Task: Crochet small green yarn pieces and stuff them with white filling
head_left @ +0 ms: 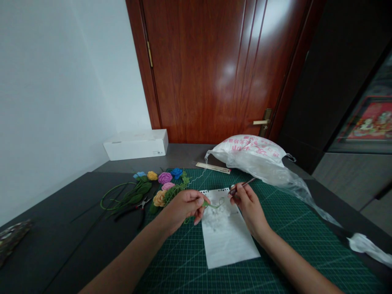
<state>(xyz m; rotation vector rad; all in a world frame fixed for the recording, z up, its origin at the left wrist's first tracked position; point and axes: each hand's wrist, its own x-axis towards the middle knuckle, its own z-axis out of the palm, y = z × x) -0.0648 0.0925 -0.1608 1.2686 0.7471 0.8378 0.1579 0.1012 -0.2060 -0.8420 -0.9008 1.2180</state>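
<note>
My left hand (190,204) pinches a small green crocheted piece (206,203) between thumb and fingers. From it a thin green stem or strand (216,206) curls to the right and ends in a loop. In my right hand (247,207) is a dark, slender stick-like tool (250,181), held like a pen; its working tip is too small to make out. Both hands are above a sheet of lined paper (231,255) with a torn top edge, with white fluff (214,218) lying on it. Just left of my left hand are several crocheted flowers (165,178).
A green cutting mat (290,245) covers the table. Pliers (142,203) and green stems (122,201) lie at left. Behind stand a white box (137,146), a ruler (214,167) and a plastic bag (251,149). A crumpled white item (369,248) lies at right.
</note>
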